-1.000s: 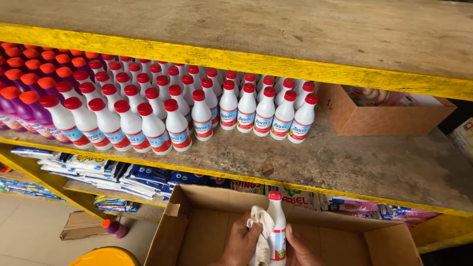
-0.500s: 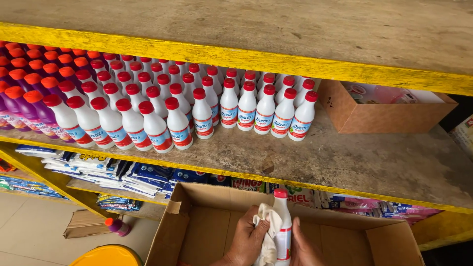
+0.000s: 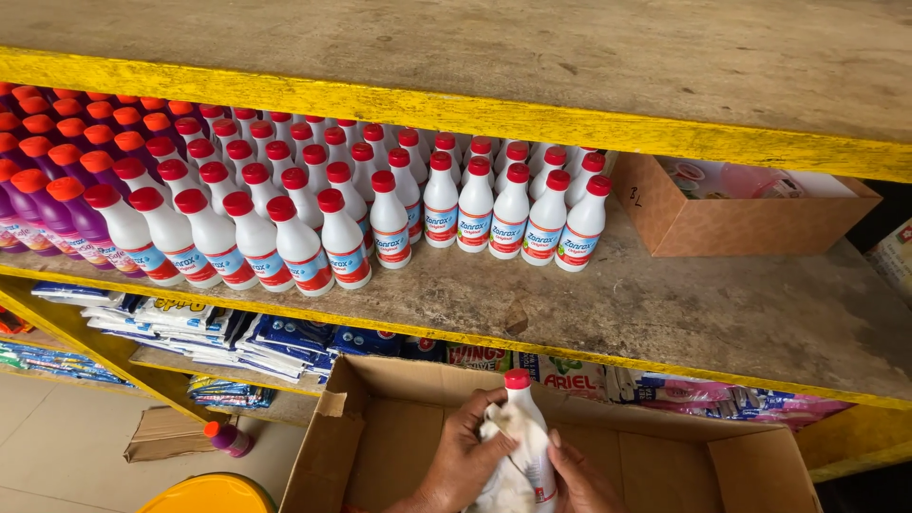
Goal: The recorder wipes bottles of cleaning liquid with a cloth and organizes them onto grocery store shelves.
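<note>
Over the box (image 3: pixel 380 446), both hands (image 3: pixel 518 465) clasp a bottle (image 3: pixel 528 427) and cloth (image 3: pixel 503 475)

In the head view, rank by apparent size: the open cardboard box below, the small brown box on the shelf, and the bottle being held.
1. Open cardboard box
2. Small brown box
3. Held bottle, nearer the camera, yet smallest.
</note>
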